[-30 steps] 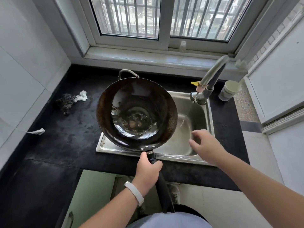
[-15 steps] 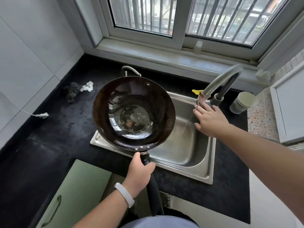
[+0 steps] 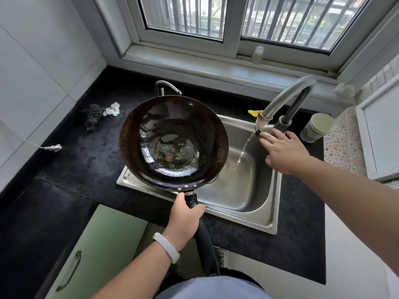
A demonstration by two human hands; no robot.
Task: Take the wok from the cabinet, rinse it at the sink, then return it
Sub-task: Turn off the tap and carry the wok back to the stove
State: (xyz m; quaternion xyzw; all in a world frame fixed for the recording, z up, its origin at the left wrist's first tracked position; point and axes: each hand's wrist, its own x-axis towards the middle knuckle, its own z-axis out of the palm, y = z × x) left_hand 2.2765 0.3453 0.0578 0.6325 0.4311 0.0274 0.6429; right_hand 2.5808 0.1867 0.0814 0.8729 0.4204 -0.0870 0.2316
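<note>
While a thin stream of water (image 3: 245,147) runs from the tap (image 3: 285,97) into the sink (image 3: 237,197), left hand (image 3: 183,219) is wrapped round the wok (image 3: 172,143) handle, holding it over the sink's left half, beside the stream, not under it. Right hand (image 3: 282,152) flat, fingers straight, tips on the tap lever, gripping nothing. Brown bits in wok bottom.

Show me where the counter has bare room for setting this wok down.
Widest bare patch: black stone counter left of the steel sink, in front of the dark mesh scrubber and white plug. A narrower strip lies right of the sink. Crowded: the grey curved faucet corner, with the right hand and white cup.
</note>
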